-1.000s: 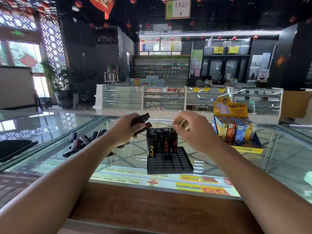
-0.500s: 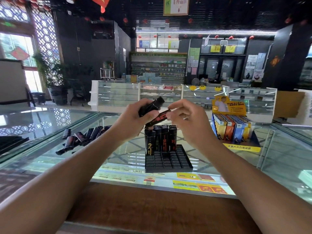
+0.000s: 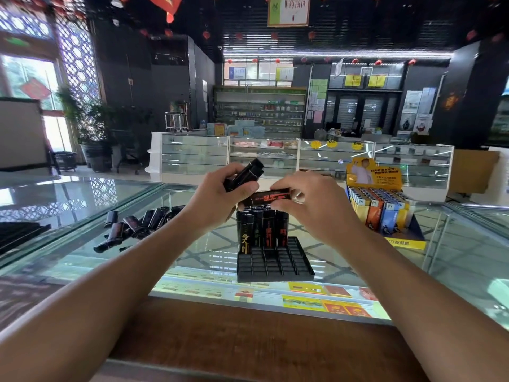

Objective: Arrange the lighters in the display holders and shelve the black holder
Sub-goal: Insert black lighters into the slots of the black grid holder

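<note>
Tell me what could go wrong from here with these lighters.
The red-printed lighter is shared between the left hand and right hand; it may slip onto the glass counter. The left hand also grips a second lighter, so its hold looks crowded. Lowering a hand could topple the standing lighters in the black holder.

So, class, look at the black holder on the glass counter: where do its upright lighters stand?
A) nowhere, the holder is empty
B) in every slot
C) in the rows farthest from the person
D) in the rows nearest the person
C: the upright lighters fill the far rows of the black holder, and its near slots show bare.
</note>
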`<move>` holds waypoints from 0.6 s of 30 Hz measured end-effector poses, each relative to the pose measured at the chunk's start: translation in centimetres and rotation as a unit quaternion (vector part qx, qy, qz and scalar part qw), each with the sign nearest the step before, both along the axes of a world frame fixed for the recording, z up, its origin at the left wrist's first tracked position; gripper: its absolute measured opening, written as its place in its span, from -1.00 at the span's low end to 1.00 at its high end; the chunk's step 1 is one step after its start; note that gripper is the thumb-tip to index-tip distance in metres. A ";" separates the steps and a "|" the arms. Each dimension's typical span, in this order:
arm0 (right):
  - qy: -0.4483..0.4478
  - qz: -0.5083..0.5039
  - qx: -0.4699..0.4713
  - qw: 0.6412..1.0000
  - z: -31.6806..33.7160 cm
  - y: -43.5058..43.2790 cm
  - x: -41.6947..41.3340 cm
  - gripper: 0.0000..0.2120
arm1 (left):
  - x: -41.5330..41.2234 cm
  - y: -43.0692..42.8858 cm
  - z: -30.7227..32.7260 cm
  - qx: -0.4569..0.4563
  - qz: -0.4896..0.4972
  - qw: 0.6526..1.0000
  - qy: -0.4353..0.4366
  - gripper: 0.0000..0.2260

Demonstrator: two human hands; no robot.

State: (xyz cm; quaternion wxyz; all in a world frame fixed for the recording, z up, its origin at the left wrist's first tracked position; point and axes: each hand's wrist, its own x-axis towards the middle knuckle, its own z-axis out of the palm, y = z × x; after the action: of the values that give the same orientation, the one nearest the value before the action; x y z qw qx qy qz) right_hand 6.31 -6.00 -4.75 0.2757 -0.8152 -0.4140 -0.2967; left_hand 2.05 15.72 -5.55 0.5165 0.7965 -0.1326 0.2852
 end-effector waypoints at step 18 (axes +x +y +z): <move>0.155 0.096 0.091 0.979 0.6 -0.9 -1.0 -0.37 | 1.0 1.6 -1.6 -0.029 0.047 0.998 0.037 -0.85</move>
State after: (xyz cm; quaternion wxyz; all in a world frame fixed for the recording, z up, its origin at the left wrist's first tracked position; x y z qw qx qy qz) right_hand 5.34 -6.88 -4.14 0.4367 -0.7793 -0.4138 -0.1756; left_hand 3.03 17.36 -7.13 0.5298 0.7964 -0.0676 0.2835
